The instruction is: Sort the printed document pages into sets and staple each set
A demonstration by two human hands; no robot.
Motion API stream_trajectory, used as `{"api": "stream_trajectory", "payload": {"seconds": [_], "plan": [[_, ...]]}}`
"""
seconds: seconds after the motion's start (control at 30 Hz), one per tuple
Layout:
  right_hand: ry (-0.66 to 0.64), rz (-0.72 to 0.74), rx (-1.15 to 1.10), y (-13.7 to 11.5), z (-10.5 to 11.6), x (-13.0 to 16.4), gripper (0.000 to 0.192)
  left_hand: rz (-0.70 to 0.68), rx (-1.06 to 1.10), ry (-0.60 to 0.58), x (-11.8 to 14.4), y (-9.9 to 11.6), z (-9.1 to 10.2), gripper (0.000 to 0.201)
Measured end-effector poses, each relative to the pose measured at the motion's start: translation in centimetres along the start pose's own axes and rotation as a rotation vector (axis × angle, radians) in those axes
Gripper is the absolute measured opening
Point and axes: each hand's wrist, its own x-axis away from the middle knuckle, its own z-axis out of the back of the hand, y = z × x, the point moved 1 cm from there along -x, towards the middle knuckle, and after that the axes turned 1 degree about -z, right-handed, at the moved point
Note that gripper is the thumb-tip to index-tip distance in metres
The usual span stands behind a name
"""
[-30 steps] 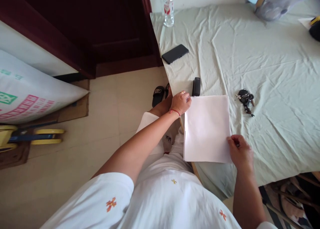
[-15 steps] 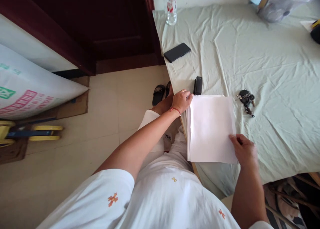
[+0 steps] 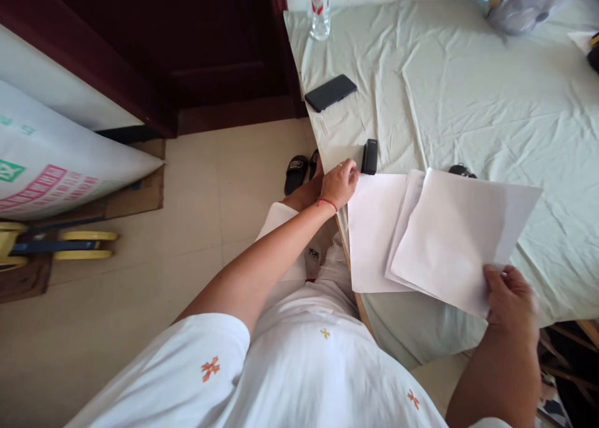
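My right hand (image 3: 512, 300) pinches the right edge of some white paper sheets (image 3: 461, 234) between thumb and fingers, over the table. They fan out and are slightly bent. Beneath their left side lies another white sheet (image 3: 374, 234), flat at the table's edge. My left hand (image 3: 340, 181) is closed at that sheet's upper left corner, fingers curled together; whatever is in them is too small to make out. Just beyond those fingers stands a small black block-shaped object (image 3: 369, 156). A bunch of keys (image 3: 462, 170) is mostly hidden behind the raised sheets.
A pale green cloth (image 3: 468, 103) covers the table. On it are a black phone (image 3: 331, 93), a clear bottle (image 3: 321, 16) and a plastic bag (image 3: 519, 7) with things inside. A large white sack (image 3: 60, 160) and yellow wheels (image 3: 88, 246) are on the floor at left.
My right hand has moved right, carrying the upper sheets off the stack and over the keys. The bottom sheet is now uncovered at left. My left hand stays at the corner.
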Motion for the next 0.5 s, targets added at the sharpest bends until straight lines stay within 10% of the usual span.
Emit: {"api": "stream_trajectory", "payload": {"seconds": [0.5], "plan": [[-0.305, 0.108, -0.171, 1.2, -4.6, 0.1, 0.038, -0.098, 0.094, -0.207, -0.3, 0.4, 1.5, 0.034]]}}
